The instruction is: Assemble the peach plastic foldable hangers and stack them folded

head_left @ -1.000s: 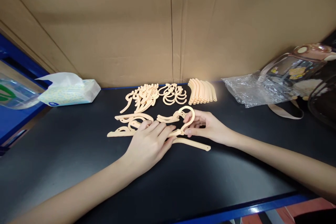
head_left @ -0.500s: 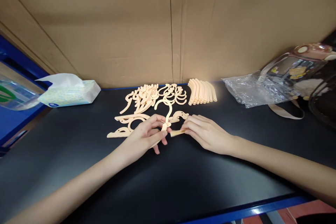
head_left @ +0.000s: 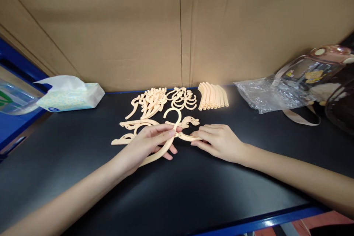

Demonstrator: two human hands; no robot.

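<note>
My left hand (head_left: pixel 146 146) grips a peach plastic hanger piece (head_left: pixel 163 147) with a hook on top and one curved arm running down under my palm. My right hand (head_left: pixel 218 141) pinches a second curved hanger arm (head_left: pixel 186 137) and holds its end against the hook piece at the middle. Both hands hover just over the black tabletop (head_left: pixel 177 188). Behind them lie loose hanger parts (head_left: pixel 135 127) and a swan-shaped part (head_left: pixel 190 121).
Piles of hook pieces (head_left: pixel 163 100) and a row of curved arms (head_left: pixel 212 96) lie at the back by the cardboard wall (head_left: pixel 177 25). A tissue pack (head_left: pixel 68 96) sits at left, a crumpled plastic bag (head_left: pixel 265 97) and a clear bottle (head_left: pixel 318 70) at right.
My left hand took hold of the hook piece and turned it upright. My right hand let go of the hook, picked up a curved arm and brought it against the hook piece.
</note>
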